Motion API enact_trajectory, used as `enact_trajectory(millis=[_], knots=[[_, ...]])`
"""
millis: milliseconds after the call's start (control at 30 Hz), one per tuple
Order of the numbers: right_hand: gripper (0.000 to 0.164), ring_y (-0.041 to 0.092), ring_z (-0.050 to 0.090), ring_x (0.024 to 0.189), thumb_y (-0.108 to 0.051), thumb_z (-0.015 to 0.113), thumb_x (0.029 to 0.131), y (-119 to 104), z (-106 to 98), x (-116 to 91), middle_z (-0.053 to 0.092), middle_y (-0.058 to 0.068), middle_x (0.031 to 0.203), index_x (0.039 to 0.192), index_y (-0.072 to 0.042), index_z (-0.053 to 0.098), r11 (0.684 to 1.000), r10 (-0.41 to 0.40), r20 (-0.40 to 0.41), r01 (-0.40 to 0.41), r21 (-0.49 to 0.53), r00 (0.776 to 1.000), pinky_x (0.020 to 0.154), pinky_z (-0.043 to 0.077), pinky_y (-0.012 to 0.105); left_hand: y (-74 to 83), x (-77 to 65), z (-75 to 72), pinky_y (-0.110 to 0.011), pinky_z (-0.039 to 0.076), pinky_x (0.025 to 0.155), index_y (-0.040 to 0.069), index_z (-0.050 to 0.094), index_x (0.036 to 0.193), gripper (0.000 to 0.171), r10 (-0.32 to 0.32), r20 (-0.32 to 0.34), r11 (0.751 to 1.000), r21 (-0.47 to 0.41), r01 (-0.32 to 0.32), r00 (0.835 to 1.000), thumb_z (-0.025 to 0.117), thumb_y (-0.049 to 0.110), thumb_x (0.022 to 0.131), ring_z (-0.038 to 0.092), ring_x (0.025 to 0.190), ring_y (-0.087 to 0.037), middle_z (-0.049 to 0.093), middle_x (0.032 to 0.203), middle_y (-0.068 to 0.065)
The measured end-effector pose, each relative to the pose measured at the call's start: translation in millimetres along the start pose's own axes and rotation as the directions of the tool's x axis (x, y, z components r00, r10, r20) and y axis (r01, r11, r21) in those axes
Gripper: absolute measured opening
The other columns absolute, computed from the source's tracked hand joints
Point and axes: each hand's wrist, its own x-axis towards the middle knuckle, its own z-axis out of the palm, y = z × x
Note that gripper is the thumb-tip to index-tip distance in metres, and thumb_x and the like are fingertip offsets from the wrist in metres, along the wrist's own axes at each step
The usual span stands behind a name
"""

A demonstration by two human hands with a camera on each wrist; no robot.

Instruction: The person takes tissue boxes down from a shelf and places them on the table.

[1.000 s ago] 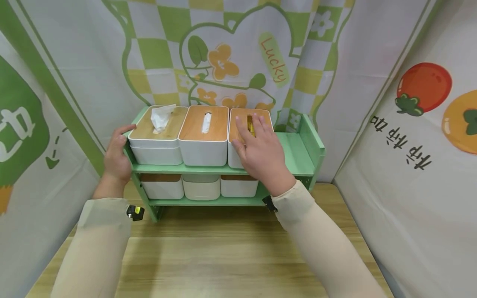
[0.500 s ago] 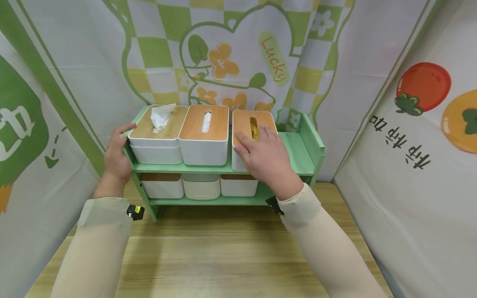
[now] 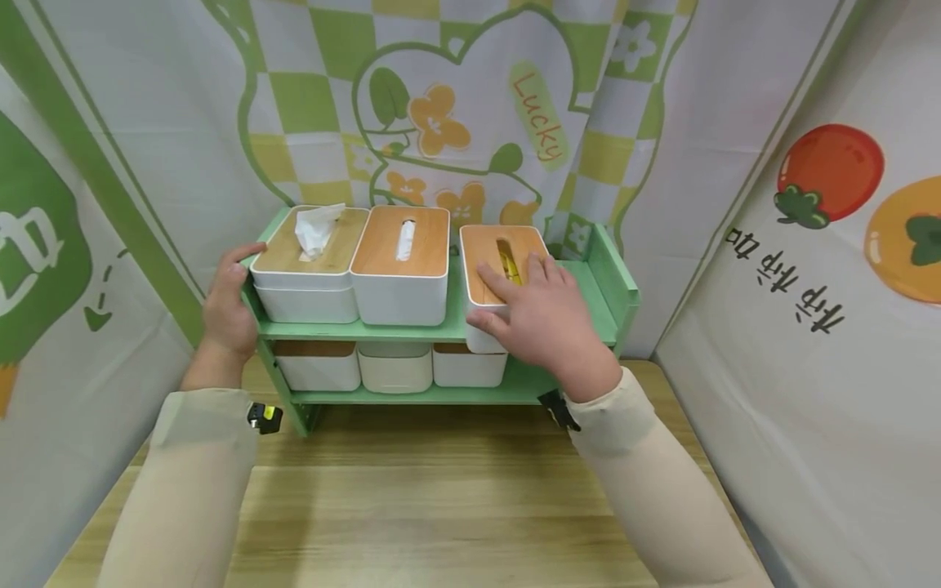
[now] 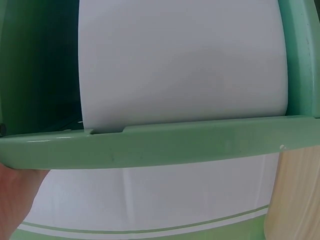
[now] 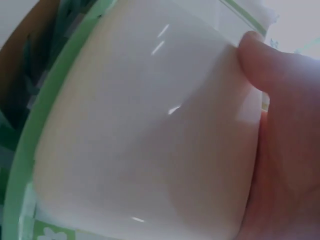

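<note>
My left hand (image 3: 229, 314) grips the left side panel of the green two-tier shelf (image 3: 367, 329). On its upper tier, at the right of a row of three, stands a white tissue box (image 3: 481, 336) with a wood-look lid and yellow packaging showing in the slot. It juts forward over the shelf's front edge. Across its lid lies my right hand (image 3: 551, 327), fingers spread on either side of the slot. In the right wrist view the thumb (image 5: 255, 57) reaches over the edge of the box's white front wall (image 5: 145, 115).
To the left stand a middle tissue box (image 3: 400, 300) and a left tissue box (image 3: 305, 304) with a tissue sticking out. Several boxes, including a cream box (image 3: 397, 371), fill the lower tier. A printed curtain (image 3: 470, 98) hangs behind; the wooden table (image 3: 412, 498) lies in front.
The right tissue box has slid forward and slightly right under my right hand, opening a gap beside the middle box. My left hand stays on the shelf's side.
</note>
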Motion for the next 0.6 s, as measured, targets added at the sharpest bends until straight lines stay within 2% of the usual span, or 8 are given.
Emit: enact_trajectory(millis=[233,367,467,600], knots=[[0.073,0.043,0.018,0.145,-0.075,0.034,0.094,-2.1,-4.4,-13.3,0.027,0.032,0.153,0.157,-0.039,0.028,1.0,0.007,0.011,-0.007,0.029,1.0,0.113,0.014,0.056,0.3,-0.2,-0.3,-0.031,0.014,0.111,0.004,0.043,0.146,0.055,0.005,-0.011,1.0,-0.01,-0.005,1.0,0.015,0.028,0.105,0.028,0.138,-0.016,0.035,0.153,-0.015],[0.076,0.049,0.019,0.142,-0.077,0.041,0.09,-0.5,-4.5,-21.6,0.026,0.031,0.154,0.156,-0.04,0.033,0.996,0.027,-0.039,-0.023,0.086,0.999,0.112,0.015,0.06,1.1,-0.7,0.3,-0.031,0.014,0.111,0.005,0.043,0.146,0.054,0.009,-0.011,1.0,-0.01,-0.009,1.0,0.015,0.028,0.105,0.028,0.138,-0.016,0.036,0.153,-0.015],[0.077,0.055,0.021,0.139,-0.078,0.047,0.088,2.6,-2.7,-25.6,0.025,0.032,0.154,0.154,-0.041,0.035,0.993,0.043,-0.069,-0.035,0.111,0.997,0.11,0.019,0.062,2.4,-0.9,0.9,-0.031,0.014,0.111,0.004,0.044,0.145,0.054,0.019,-0.013,1.0,-0.008,-0.019,1.0,0.016,0.028,0.105,0.029,0.138,-0.016,0.037,0.152,-0.015],[0.075,0.056,0.025,0.137,-0.074,0.049,0.089,3.9,-0.7,-28.0,0.028,0.035,0.152,0.154,-0.037,0.038,0.995,0.033,-0.084,-0.025,0.093,0.996,0.107,0.027,0.061,3.4,-1.3,0.5,-0.03,0.015,0.111,0.004,0.045,0.144,0.054,0.019,-0.019,1.0,0.002,-0.019,1.0,0.016,0.029,0.105,0.029,0.138,-0.016,0.038,0.151,-0.015]])
